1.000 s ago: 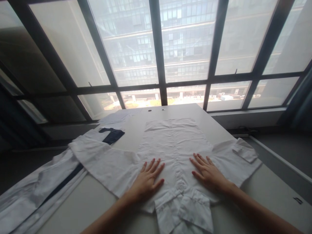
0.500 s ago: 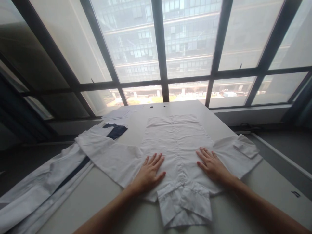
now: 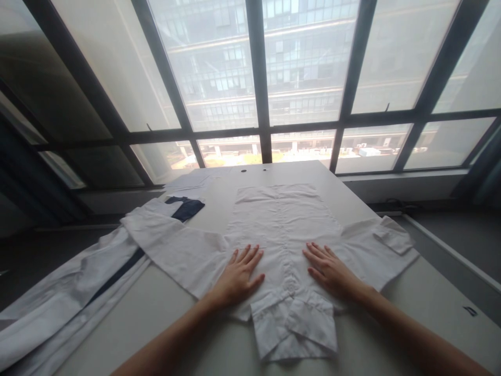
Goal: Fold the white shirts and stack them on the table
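A white shirt (image 3: 274,230) lies spread on the white table (image 3: 223,183), its sleeves out to both sides and its collar (image 3: 295,324) toward me. A gathered line of wrinkles runs down its middle. My left hand (image 3: 240,277) rests flat on the shirt left of that line, fingers spread. On the right side of the line, my right hand (image 3: 332,269) also lies flat with its fingers stretched out. Neither hand grips the cloth. The left sleeve (image 3: 172,243) reaches over to a heap of other garments, and the right sleeve (image 3: 385,243) is folded near its end.
White garments (image 3: 78,282) with a dark strip are heaped along the left edge. A dark blue cloth (image 3: 188,208) and white sheets (image 3: 188,180) lie farther back. A small black mark (image 3: 470,311) shows at the table's right. Tall windows (image 3: 219,62) stand behind.
My right hand has slid left over the shirt, closer to the middle line. My left hand has hardly moved and stays flat.
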The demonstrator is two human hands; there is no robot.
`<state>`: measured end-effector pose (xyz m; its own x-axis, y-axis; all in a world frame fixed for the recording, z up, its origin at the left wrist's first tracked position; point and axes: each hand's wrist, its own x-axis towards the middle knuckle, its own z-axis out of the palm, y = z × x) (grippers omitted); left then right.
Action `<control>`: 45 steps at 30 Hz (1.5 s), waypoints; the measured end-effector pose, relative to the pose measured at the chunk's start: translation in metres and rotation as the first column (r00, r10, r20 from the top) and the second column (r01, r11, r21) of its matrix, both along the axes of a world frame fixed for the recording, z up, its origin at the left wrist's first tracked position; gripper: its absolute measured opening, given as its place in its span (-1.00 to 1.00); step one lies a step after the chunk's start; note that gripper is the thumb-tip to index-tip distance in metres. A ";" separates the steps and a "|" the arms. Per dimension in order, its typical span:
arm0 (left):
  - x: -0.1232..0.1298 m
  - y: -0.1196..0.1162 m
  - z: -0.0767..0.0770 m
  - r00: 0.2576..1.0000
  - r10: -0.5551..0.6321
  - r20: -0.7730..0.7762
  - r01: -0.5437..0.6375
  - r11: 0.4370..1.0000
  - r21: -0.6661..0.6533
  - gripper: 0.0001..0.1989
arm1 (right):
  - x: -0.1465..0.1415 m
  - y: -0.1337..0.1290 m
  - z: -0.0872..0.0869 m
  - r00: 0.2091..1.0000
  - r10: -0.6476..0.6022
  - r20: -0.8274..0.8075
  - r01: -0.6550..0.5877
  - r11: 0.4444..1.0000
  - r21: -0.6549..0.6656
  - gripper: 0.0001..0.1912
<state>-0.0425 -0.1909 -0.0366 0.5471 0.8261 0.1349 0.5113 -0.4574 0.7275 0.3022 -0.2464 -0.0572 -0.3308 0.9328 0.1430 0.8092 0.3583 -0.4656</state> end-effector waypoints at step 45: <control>0.014 -0.011 -0.001 0.840 -0.139 -0.524 0.331 0.897 0.292 -0.42 | -0.019 -0.006 0.010 0.985 0.046 0.164 -0.049 0.999 0.016 -0.40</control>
